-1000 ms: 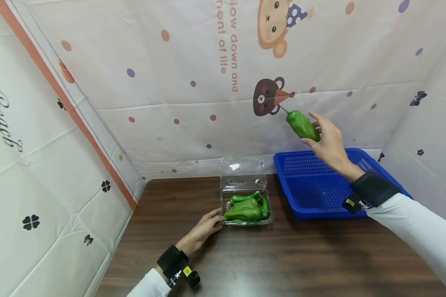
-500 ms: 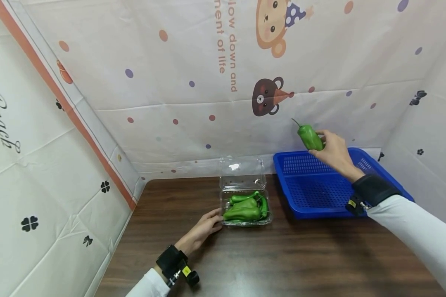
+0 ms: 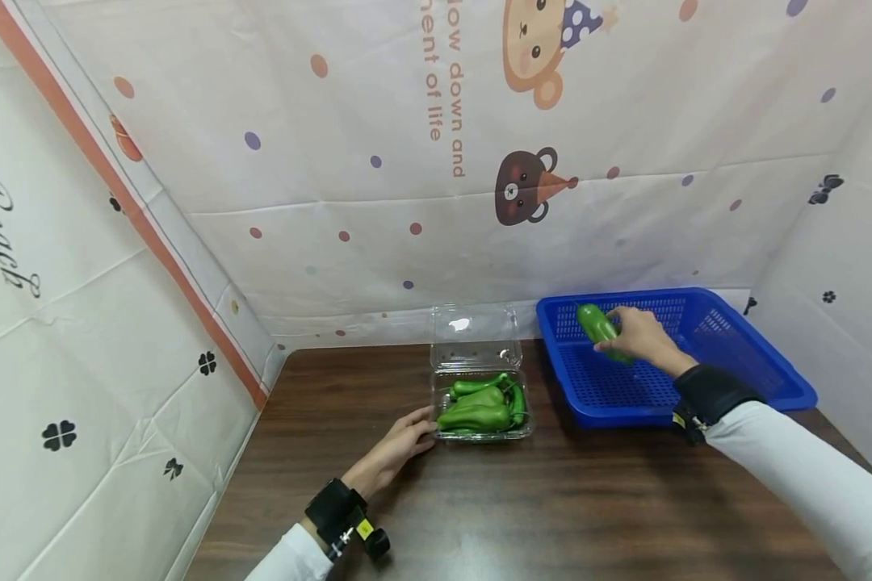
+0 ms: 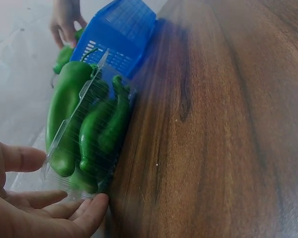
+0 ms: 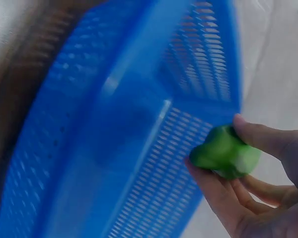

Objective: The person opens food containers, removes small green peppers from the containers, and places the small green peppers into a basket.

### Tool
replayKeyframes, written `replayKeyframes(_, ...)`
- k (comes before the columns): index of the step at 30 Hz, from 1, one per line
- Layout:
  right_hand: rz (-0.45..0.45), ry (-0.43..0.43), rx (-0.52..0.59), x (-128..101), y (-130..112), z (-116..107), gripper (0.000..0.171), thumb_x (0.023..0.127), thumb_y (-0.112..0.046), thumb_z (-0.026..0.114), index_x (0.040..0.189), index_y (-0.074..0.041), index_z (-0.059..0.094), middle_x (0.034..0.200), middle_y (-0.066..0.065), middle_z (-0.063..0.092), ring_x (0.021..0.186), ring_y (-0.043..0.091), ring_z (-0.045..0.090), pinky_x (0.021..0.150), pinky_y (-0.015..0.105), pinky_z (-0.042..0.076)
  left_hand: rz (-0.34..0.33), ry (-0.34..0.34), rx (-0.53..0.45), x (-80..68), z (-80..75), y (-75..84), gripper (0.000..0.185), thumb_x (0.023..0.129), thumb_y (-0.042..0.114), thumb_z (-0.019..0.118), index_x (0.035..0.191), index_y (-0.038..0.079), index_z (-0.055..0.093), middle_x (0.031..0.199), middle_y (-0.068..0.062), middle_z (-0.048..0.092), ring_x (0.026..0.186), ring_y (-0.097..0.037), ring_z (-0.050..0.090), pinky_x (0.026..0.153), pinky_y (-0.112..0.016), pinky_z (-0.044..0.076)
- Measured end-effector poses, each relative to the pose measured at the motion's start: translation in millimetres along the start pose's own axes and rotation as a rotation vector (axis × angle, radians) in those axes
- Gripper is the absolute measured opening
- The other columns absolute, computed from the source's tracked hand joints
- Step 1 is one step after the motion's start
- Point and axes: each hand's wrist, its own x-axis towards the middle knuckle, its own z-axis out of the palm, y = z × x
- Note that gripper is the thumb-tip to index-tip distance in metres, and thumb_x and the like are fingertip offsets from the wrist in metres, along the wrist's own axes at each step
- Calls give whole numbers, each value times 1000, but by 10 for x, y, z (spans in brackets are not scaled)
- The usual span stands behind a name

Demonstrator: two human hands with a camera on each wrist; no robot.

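Note:
My right hand [image 3: 643, 335] pinches a plump green pepper [image 3: 596, 323] between thumb and fingers, inside the outline of the blue basket [image 3: 589, 418]. In the right wrist view the pepper [image 5: 226, 151] shows end-on over the perforated basket floor. My left hand [image 3: 400, 444] rests at the left end of a clear plastic clamshell box [image 3: 483, 438], its lid standing up behind. Several green peppers [image 3: 475, 415] lie in the box. The left wrist view shows the thumb near the box's rim and fairly straight fingers [image 4: 92, 213] against its end wall.
A brown wooden table [image 3: 523, 500] carries the box and, to its right, the basket. Behind rises a white printed cloth [image 3: 334, 282], with more cloth along the left and right sides. The raised clear lid [image 3: 472, 335] stands close to the back cloth.
My right hand has lowered the green pepper from in front of the back cloth down into the basket's opening. The left hand and the box have stayed in place.

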Motion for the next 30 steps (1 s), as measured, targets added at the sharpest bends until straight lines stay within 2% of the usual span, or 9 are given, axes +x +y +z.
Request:
replayKeyframes(5, 25, -116, 13, -18, 58, 163, 75, 85, -18, 81, 133, 26, 45, 106, 39, 65, 82, 36, 71, 61, 38, 65, 3, 12, -21, 23, 29, 2, 64, 105, 15, 49, 160, -2, 23, 166, -30, 20, 152, -45, 28, 121, -51, 43)
replayKeyframes(12, 41, -211, 45, -52, 95, 308, 75, 86, -19, 80, 134, 27, 43, 102, 35, 65, 79, 30, 70, 58, 35, 63, -2, 30, -41, 31, 48, -17, 64, 104, 13, 50, 160, -2, 24, 166, -29, 21, 151, -46, 30, 119, -50, 45)
replayKeyframes(21, -38, -249, -1, 22, 235, 502, 73, 87, -24, 80, 130, 25, 46, 101, 30, 65, 84, 31, 64, 67, 38, 57, 9, 25, -45, 16, 55, -3, 66, 105, 16, 51, 161, -2, 22, 167, -27, 20, 151, -46, 29, 119, -50, 45)
replayKeyframes(28, -31, -329, -10, 2, 212, 549, 70, 89, -21, 78, 133, 23, 45, 113, 35, 63, 94, 36, 64, 72, 40, 58, 2, 29, -57, 17, 74, -12, 66, 105, 16, 51, 161, -2, 21, 167, -27, 19, 152, -46, 28, 119, -51, 46)
replayKeyframes(30, -27, -337, -14, -2, 196, 562, 66, 90, -18, 76, 132, 23, 46, 108, 32, 64, 89, 32, 64, 69, 38, 57, 1, 35, -59, 15, 67, -17, 66, 105, 16, 51, 161, -2, 22, 167, -28, 19, 151, -46, 28, 118, -52, 46)
